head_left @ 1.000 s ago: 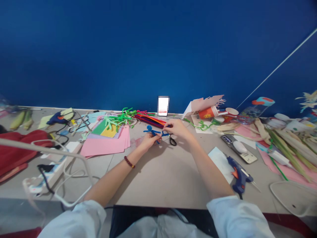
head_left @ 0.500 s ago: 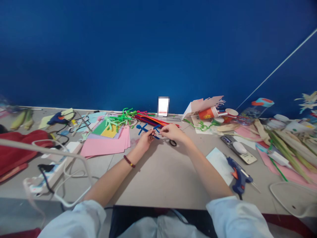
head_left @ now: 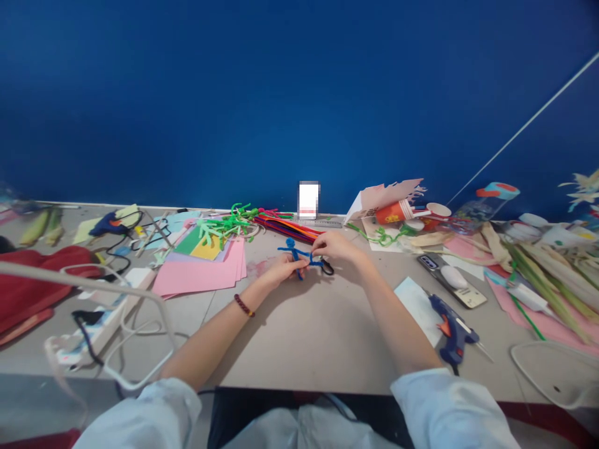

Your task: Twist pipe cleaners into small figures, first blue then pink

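Holding pipe-cleaner figure (head_left: pixel 294 252) between left hand (head_left: pixel 284 269), right hand (head_left: pixel 336 246)

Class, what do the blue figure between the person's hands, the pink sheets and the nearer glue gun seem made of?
The blue figure looks like pipe cleaner: fuzzy, matte stems twisted, probably over wire. The pink sheets seem to be coloured paper or thin card: flat, matte, with stacked edges. The glue gun looks like moulded plastic: smooth, shiny blue body with an orange trigger.
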Motion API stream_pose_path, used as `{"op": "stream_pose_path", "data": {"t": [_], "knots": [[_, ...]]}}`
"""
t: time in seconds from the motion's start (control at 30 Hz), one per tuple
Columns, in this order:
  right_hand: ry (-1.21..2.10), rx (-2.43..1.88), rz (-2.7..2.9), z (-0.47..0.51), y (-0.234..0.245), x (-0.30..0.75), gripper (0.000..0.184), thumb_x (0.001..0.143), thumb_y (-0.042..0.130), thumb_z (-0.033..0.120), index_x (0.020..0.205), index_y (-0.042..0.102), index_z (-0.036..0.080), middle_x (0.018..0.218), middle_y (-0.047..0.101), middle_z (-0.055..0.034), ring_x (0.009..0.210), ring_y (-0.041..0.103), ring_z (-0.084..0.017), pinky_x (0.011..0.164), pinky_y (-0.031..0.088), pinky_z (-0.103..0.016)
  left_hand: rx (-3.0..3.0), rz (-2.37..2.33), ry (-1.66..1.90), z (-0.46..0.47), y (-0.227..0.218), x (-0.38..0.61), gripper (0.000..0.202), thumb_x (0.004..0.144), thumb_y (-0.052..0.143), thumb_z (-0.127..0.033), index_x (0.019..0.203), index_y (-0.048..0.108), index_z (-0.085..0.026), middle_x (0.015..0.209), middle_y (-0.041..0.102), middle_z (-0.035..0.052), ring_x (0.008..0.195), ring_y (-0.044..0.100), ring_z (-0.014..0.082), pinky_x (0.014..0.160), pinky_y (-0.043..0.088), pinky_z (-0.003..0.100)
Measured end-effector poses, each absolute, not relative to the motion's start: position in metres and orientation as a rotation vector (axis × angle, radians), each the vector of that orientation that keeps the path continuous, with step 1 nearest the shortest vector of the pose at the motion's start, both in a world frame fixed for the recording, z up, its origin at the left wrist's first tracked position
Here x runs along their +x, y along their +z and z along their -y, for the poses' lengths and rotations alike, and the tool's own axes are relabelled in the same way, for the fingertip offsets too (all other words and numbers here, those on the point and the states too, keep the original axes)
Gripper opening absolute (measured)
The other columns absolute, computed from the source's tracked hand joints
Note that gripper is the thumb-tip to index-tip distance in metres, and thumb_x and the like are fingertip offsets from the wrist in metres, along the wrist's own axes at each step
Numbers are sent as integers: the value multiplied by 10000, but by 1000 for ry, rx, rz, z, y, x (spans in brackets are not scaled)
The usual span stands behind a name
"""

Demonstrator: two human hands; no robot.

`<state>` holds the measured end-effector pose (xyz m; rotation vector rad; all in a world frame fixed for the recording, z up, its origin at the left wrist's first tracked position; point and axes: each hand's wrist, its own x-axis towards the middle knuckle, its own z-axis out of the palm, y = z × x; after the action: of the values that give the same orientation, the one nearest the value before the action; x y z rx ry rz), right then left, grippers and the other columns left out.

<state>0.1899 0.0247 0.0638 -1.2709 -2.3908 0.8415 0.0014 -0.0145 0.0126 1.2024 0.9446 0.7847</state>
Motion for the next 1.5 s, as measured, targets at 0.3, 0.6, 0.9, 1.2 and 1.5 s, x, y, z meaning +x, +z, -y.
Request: {"op": "stream_pose_path", "data": {"t": [0.3, 0.6, 0.9, 1.2, 1.5], "knots": [[525, -1287, 2457, 3, 98, 178, 136, 780, 596, 222, 712, 706, 179, 730, 683, -33, 652, 545, -132, 562, 313, -234, 1134, -1093, 910, 13, 9, 3, 236, 674, 663, -345, 653, 641, -111, 497, 562, 28, 347, 346, 46, 384, 181, 217], [705, -1294, 2187, 0, 81, 165, 139, 783, 587, 242, 740, 694, 164, 725, 672, -29, 640, 551, -121, 580, 345, -228, 831, -1058, 1259, 8, 11, 3, 234, 629, 710, -338, 625, 617, -123, 537, 568, 16, 459, 469, 72, 395, 248, 192], [1101, -1235, 2069, -14, 52, 161, 209, 754, 604, 307, 809, 706, 133, 715, 674, -36, 588, 548, -122, 535, 382, -222, 685, -833, 1150, 9, 17, 1, 233, 650, 721, -324, 629, 582, -138, 561, 521, -7, 545, 497, 82, 485, 360, 194], [843, -1227, 2254, -19, 64, 180, 142, 766, 609, 242, 775, 725, 161, 769, 686, -38, 701, 577, -143, 643, 384, -234, 1052, -890, 891, 15, 24, -2, 262, 642, 711, -364, 611, 596, -131, 495, 497, -4, 468, 465, 89, 444, 275, 224], [305, -1404, 2574, 3, 92, 169, 158, 801, 560, 184, 756, 711, 170, 803, 672, -69, 696, 548, -158, 585, 307, -250, 1224, -1113, 881, 9, 12, 2, 214, 659, 679, -337, 591, 617, -144, 469, 545, 13, 452, 470, 106, 473, 329, 230]]}}
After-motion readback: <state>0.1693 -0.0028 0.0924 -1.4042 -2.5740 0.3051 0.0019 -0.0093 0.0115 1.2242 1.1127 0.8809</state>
